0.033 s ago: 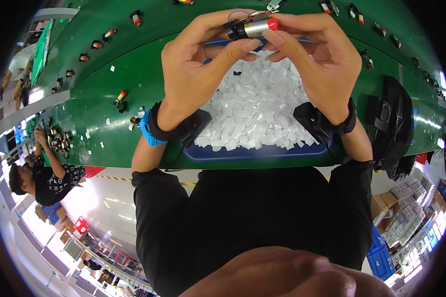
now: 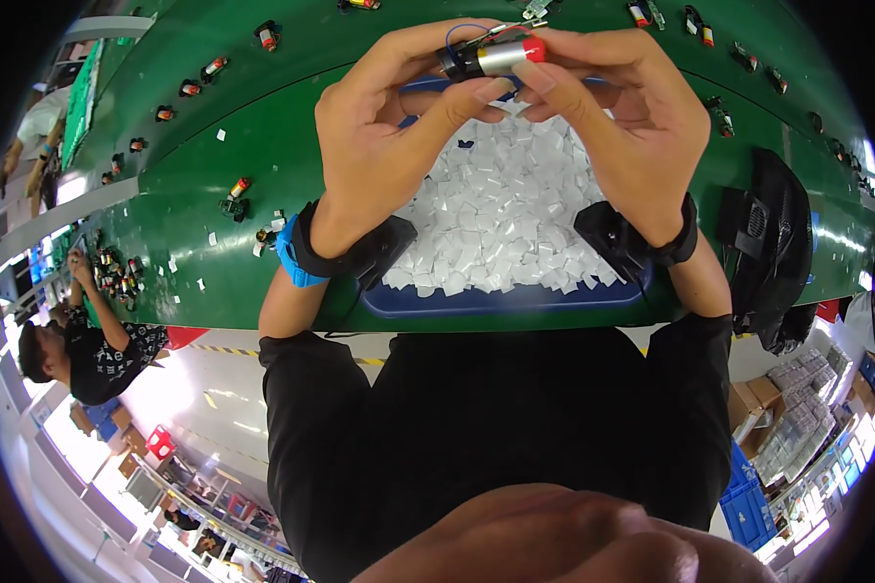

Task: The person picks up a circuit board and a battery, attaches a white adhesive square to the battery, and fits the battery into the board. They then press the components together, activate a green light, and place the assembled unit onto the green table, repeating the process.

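Between both hands, a small cylindrical battery (image 2: 501, 60) with a silver body, red end and black end piece lies almost level. Thin blue and red wires run from it to a small circuit board (image 2: 536, 9) at the upper edge. My left hand (image 2: 384, 146) grips the black end, thumb below and fingers behind. My right hand (image 2: 642, 121) pinches the red end, its thumb tip against the silver body. Beneath the hands, many small white square pieces (image 2: 501, 209) fill a blue tray (image 2: 506, 305). Some fingertips are hidden behind the battery.
Similar battery assemblies (image 2: 235, 197) lie scattered over the green table (image 2: 292, 126). A black bag (image 2: 773, 233) rests at the right edge. At the far left, a co-worker (image 2: 97, 355) sits by a pile of assemblies (image 2: 117, 275). Blue crates (image 2: 746, 505) stand on the floor at right.
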`<state>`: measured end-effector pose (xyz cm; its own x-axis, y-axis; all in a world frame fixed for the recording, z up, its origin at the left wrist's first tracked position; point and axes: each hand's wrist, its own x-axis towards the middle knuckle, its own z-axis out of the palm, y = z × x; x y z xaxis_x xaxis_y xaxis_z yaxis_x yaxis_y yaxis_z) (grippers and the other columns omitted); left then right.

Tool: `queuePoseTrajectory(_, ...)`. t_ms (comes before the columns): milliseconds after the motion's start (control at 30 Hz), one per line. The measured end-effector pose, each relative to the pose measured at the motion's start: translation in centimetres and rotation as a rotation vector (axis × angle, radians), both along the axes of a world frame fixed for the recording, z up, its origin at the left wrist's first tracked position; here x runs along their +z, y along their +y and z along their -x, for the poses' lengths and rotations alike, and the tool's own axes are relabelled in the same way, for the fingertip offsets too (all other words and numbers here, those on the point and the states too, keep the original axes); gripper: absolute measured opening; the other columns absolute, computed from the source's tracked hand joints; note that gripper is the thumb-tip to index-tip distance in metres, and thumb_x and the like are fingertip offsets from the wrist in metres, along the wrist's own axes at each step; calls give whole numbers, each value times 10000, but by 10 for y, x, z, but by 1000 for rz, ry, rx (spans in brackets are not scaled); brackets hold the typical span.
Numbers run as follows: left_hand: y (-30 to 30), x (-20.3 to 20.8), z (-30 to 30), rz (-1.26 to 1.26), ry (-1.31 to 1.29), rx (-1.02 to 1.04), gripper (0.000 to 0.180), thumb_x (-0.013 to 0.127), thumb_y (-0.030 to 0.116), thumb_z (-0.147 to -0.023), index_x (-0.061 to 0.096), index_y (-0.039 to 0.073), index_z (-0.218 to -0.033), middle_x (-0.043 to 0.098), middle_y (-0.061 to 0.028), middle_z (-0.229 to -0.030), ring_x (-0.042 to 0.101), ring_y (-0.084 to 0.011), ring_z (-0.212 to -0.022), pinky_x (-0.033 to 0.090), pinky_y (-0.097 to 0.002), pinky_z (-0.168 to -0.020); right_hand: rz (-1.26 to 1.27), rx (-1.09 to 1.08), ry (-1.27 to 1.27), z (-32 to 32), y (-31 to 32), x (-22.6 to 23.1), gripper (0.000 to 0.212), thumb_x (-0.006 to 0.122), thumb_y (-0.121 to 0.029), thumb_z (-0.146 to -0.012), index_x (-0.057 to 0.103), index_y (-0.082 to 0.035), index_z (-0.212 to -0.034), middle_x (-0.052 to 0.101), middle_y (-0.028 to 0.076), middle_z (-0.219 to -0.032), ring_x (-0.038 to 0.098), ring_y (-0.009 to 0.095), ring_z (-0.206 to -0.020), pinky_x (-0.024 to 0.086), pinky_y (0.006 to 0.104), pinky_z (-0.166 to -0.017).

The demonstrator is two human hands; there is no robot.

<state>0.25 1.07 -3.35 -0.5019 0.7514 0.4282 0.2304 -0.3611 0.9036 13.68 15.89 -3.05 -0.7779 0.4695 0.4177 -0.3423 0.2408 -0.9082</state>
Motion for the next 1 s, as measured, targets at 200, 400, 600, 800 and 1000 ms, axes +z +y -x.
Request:
queuePoseTrajectory(200,0,2,-5,-6,-125,-54,371,675,-52,-926,558,-103,-1274,670,-211,-1192,701,-239,-1030,664,-354,-788,27,-15,79,-3,2,1,242,724,97,-873,619,108,-1091,718,214,-1039,737,226,-902,636,311,-788)
queuePoseTrajectory(400,-1,-1,-6,-62,-201,-154,355,633,-58,-949,536,-112,-1286,654,-238,-1198,708,-266,-997,665,-384,-774,-210,-25,141,-6,5,0,269,751,107,-844,617,110,-1078,717,215,-1021,741,229,-883,634,315,-797)
queuePoseTrajectory(600,-7,3,3,22,-303,-267,333,618,9,-980,534,-108,-1280,657,-228,-1159,710,-262,-941,664,-399,-727,-454,-90,140,-6,8,9,327,803,53,-814,637,82,-1095,730,126,-904,731,154,-794,592,247,-678)
queuePoseTrajectory(800,-8,15,11,221,-610,-401,355,612,181,-1014,567,-73,-1258,671,-189,-1064,696,-209,-837,645,-361,-644,-738,-126,-30,-6,18,20,412,856,-68,-779,689,-13,-1152,698,33,-757,666,69,-636,485,189,-555)
queuePoseTrajectory(1000,1,9,27,488,-500,-456,379,625,279,-1013,622,-52,-1197,687,-127,-883,668,-132,-764,577,-274,-553,-727,-12,66,7,23,8,383,850,-120,-794,714,-65,-1148,663,22,-711,618,82,-579,472,200,-540)
